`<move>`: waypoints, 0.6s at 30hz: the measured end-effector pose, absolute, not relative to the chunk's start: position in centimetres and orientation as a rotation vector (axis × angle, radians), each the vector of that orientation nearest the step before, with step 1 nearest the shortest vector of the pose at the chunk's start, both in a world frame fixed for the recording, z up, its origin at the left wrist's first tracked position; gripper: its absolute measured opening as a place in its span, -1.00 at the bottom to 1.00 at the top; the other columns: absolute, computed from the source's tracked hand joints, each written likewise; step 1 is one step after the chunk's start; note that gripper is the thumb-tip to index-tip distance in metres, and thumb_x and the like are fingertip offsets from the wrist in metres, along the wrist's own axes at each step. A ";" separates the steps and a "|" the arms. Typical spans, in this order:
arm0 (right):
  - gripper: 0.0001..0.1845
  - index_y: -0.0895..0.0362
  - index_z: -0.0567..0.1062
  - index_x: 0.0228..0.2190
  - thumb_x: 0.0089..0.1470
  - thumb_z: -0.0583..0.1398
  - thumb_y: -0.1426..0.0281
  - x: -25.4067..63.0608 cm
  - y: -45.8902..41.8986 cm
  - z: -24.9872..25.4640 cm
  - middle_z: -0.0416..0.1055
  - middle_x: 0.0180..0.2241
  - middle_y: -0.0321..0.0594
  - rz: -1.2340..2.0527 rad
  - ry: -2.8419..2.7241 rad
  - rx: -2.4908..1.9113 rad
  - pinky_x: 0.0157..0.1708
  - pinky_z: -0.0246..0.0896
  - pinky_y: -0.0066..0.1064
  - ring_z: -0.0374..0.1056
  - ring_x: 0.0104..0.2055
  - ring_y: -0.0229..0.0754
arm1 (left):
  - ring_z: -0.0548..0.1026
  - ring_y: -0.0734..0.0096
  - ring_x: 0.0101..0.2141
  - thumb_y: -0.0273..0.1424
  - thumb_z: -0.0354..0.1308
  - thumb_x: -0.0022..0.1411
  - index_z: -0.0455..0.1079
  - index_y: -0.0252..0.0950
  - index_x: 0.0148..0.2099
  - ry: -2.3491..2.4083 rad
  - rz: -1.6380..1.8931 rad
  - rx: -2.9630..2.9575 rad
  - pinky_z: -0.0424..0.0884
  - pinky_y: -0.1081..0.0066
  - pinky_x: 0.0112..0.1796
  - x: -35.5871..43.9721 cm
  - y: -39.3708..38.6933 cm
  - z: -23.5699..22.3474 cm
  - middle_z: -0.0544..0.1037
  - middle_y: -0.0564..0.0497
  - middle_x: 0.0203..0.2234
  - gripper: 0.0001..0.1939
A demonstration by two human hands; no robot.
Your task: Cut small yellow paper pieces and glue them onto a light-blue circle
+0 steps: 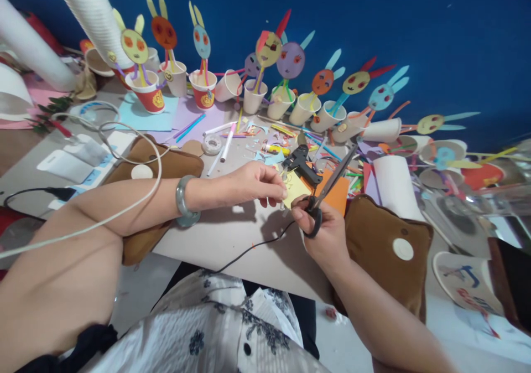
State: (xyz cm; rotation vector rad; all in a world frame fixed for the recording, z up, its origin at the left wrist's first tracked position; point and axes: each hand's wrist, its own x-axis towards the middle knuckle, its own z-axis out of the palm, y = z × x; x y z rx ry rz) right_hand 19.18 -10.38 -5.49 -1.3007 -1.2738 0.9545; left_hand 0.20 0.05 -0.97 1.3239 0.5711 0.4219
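My left hand (265, 185), with a jade-coloured bangle at its wrist, is closed in a pinch. What lies between its fingertips is too small to make out; a small pale bit shows just below them. Behind those fingertips is a yellow sheet of paper (297, 187) with drawn lines. My right hand (326, 232) grips black-handled scissors (333, 178), their blades pointing up and to the right. The two hands are close together above the table's front part. A black glue gun (305, 165) lies just beyond them, beside orange paper (335, 191).
Paper cups bearing rabbit-faced figures (202, 42) line the back by the blue wall. Paper scraps, pens (228, 141) and tape (212, 144) litter the middle. Brown cushions (388, 251) flank the hands. A white cable (160, 165) crosses my left arm; a black cord (249, 248) runs across the table.
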 end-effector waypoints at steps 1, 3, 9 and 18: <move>-0.71 0.08 0.51 -0.46 0.01 0.37 0.14 19.3 -10.4 -5.6 0.38 -0.49 -0.29 0.955 -1.275 -1.304 -0.40 0.14 -0.37 0.23 -0.43 -0.23 | 0.43 0.65 -0.56 -0.50 0.22 0.13 0.41 -0.41 -0.41 0.573 0.439 1.323 0.38 0.60 -0.49 0.1 0.1 -0.8 0.47 0.11 -0.60 -0.91; -0.70 0.08 0.50 -0.45 0.02 0.35 0.12 19.5 -10.5 -5.8 0.36 -0.49 -0.29 0.954 -1.279 -1.321 -0.40 0.13 -0.36 0.21 -0.43 -0.23 | 0.42 0.65 -0.57 -0.51 0.22 0.12 0.40 -0.41 -0.42 0.569 0.471 1.325 0.37 0.60 -0.49 0.1 0.2 -0.5 0.46 0.11 -0.61 -0.91; -0.66 0.09 0.48 -0.47 0.00 0.36 0.09 19.5 -10.4 -5.7 0.36 -0.48 -0.29 0.944 -1.279 -1.340 -0.40 0.13 -0.36 0.21 -0.44 -0.23 | 0.40 0.68 -0.57 -0.52 0.21 0.13 0.39 -0.39 -0.42 0.561 0.546 1.319 0.36 0.59 -0.49 0.0 0.1 -0.2 0.45 0.12 -0.60 -0.91; -0.64 0.09 0.47 -0.46 0.00 0.33 0.05 19.4 -10.3 -5.9 0.35 -0.48 -0.28 0.969 -1.319 -1.333 -0.47 0.10 -0.38 0.18 -0.48 -0.24 | 0.39 0.70 -0.56 -0.45 0.28 0.12 0.41 -0.38 -0.36 0.553 0.676 1.251 0.35 0.60 -0.49 0.2 0.1 -0.3 0.46 0.14 -0.57 -0.89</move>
